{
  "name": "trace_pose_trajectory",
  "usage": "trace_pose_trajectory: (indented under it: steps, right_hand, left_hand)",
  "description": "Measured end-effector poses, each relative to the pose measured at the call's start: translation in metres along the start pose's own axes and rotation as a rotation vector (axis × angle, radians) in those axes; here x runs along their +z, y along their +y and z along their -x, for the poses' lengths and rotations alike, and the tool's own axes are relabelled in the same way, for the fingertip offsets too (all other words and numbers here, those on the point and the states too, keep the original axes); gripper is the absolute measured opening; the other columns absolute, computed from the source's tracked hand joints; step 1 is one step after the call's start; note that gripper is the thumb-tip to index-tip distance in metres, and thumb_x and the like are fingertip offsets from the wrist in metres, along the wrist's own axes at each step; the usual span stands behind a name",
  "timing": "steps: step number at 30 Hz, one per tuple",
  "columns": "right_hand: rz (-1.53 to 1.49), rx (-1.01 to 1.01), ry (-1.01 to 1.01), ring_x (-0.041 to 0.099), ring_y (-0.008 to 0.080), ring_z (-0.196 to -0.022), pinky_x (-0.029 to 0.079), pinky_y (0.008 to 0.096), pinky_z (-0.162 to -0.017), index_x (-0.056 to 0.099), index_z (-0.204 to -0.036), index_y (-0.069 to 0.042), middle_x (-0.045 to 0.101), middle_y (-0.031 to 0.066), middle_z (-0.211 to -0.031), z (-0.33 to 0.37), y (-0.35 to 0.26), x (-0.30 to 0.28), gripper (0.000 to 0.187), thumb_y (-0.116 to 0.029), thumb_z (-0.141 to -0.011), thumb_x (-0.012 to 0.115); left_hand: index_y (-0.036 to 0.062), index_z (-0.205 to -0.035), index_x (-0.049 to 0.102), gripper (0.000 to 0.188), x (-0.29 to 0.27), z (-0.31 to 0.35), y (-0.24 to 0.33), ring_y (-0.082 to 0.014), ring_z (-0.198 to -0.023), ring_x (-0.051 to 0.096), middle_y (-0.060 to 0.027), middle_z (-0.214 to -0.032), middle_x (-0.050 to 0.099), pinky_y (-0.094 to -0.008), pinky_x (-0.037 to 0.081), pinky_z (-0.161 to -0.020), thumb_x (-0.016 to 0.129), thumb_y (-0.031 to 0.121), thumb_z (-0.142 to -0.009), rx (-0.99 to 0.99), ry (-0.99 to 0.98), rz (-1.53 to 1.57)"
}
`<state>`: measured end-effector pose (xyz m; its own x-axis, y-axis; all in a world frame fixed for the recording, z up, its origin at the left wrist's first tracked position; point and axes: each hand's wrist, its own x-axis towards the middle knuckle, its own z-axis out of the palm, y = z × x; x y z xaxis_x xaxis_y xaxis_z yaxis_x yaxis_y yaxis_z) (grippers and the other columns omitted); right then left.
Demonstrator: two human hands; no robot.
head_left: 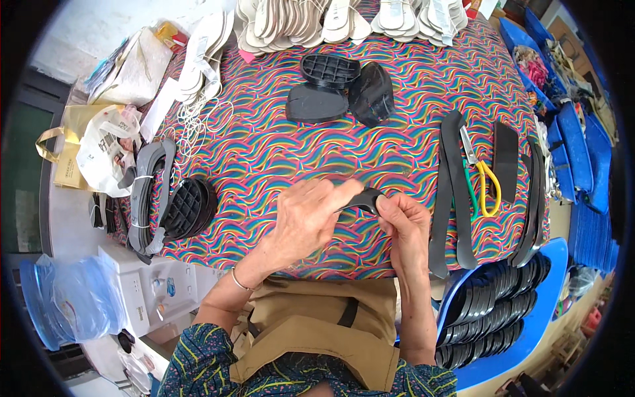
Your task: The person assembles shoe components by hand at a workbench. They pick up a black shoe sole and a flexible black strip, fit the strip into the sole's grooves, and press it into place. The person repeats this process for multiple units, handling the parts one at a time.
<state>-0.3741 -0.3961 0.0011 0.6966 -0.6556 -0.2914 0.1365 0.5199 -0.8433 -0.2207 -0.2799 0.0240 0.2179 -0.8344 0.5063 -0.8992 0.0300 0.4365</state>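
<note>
As the left hand (pixel 305 213) grips a black strip (pixel 366 198), the right hand (pixel 405 221) pinches its right end by the worktop's (pixel 360 255) near edge.

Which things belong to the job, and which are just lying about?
Belonging:
curved black strip, held by the left hand and right hand
probably: long flat black strips; yellow-and-green-handled metal scissors

Lying about, apparently:
shiny gold carrier bag
crumpled white plastic bag
</note>
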Motion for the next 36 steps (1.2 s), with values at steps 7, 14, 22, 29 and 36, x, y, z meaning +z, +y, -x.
trace_pose_trajectory:
  steps: [7,14,22,29,36]
  right_hand:
    - [0.012,0.029,-0.003,0.039,0.0035,-0.054,0.026,0.0221,-0.051,0.059,-0.069,-0.009,0.05,-0.0048,-0.06,-0.002,0.004,-0.002,0.027,-0.022,-0.09,0.07]
    - [0.454,-0.052,0.074,0.046,0.0082,-0.055,0.034,0.0262,-0.053,0.065,-0.078,-0.005,0.051,-0.0001,-0.058,-0.001,-0.013,-0.018,0.025,-0.026,-0.09,0.068]
    - [1.266,-0.872,-0.05,0.059,0.0278,-0.088,0.05,0.0398,-0.072,0.067,-0.097,-0.006,0.061,0.008,-0.093,0.005,-0.047,0.001,0.029,-0.008,-0.07,0.078]
    - [1.367,-1.017,-0.175,0.055,0.0275,-0.081,0.048,0.0386,-0.066,0.061,-0.085,-0.003,0.053,0.0087,-0.084,-0.016,-0.041,0.006,0.026,-0.004,-0.063,0.076]
    - [1.406,-1.025,-0.1,0.054,0.0295,-0.082,0.047,0.0399,-0.066,0.06,-0.09,-0.003,0.051,0.0111,-0.086,-0.018,-0.027,-0.002,0.029,-0.006,-0.066,0.077]
  left_hand:
    - [0.0135,-0.113,0.065,0.05,0.003,-0.004,-0.002,-0.0247,-0.057,0.053,-0.0046,-0.064,0.046,-0.0405,0.039,-0.051,0.065,-0.003,-0.066,0.037,-0.015,0.01]
    - [0.0069,-0.103,0.067,0.036,0.001,-0.019,0.01,-0.0295,-0.074,0.068,-0.0104,-0.086,0.07,-0.0383,0.052,-0.064,0.074,-0.002,-0.068,-0.044,-0.061,0.033]
    - [0.0069,-0.103,0.066,0.035,0.002,-0.021,0.018,-0.0299,-0.074,0.067,-0.0104,-0.085,0.069,-0.0391,0.051,-0.063,0.072,-0.002,-0.069,-0.055,-0.051,-0.012]
    - [0.0072,-0.106,0.065,0.037,0.002,-0.018,0.015,-0.0286,-0.071,0.064,-0.0099,-0.082,0.066,-0.0399,0.048,-0.061,0.071,-0.001,-0.071,-0.046,-0.081,-0.064]
    - [0.0066,-0.111,0.064,0.041,0.0,-0.018,0.015,-0.0293,-0.077,0.067,-0.011,-0.092,0.07,-0.0378,0.051,-0.066,0.073,0.0,-0.072,-0.066,-0.113,-0.04]
